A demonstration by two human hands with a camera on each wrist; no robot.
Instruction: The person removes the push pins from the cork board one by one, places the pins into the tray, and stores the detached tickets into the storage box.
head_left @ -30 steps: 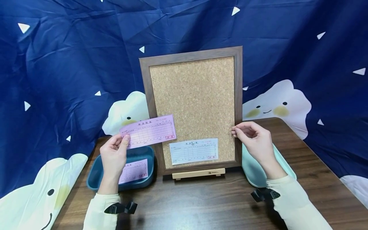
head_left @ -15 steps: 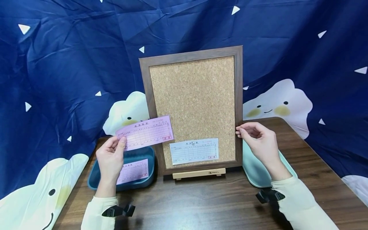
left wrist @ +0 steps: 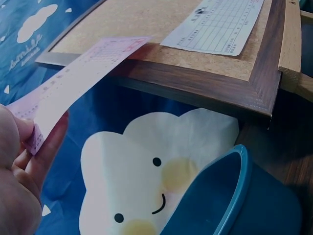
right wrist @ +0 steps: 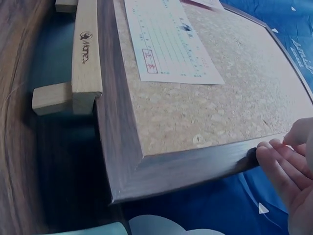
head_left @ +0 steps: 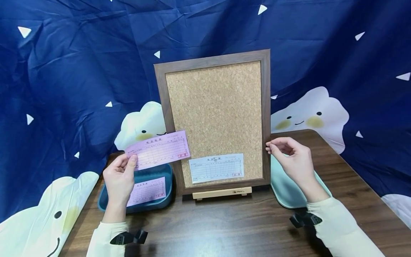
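Note:
My left hand (head_left: 119,178) pinches a pink receipt slip (head_left: 158,149) by its left end, thumb in front. The slip's right end overlaps the lower left of the framed corkboard (head_left: 215,107). A pale blue receipt slip (head_left: 216,168) is fixed low on the cork by a small pushpin (head_left: 215,158) at its top. At the board's right edge is my right hand (head_left: 293,160), thumb and fingertips brought together beside the frame. In the right wrist view those fingertips (right wrist: 266,147) are close to the brown frame; whether anything small is between them cannot be made out.
A light wooden stand (head_left: 222,193) carries the board. Left of it, a dark blue bin (head_left: 167,203) contains another pink slip (head_left: 147,192). A mint tray (head_left: 285,196) lies on the right, partly behind my right hand. A blue cloth (head_left: 205,28) hangs behind the brown table (head_left: 205,228).
My left hand has drawn the pink slip a little left and down. My right hand has shifted slightly right, from over the frame's right side to its outer edge.

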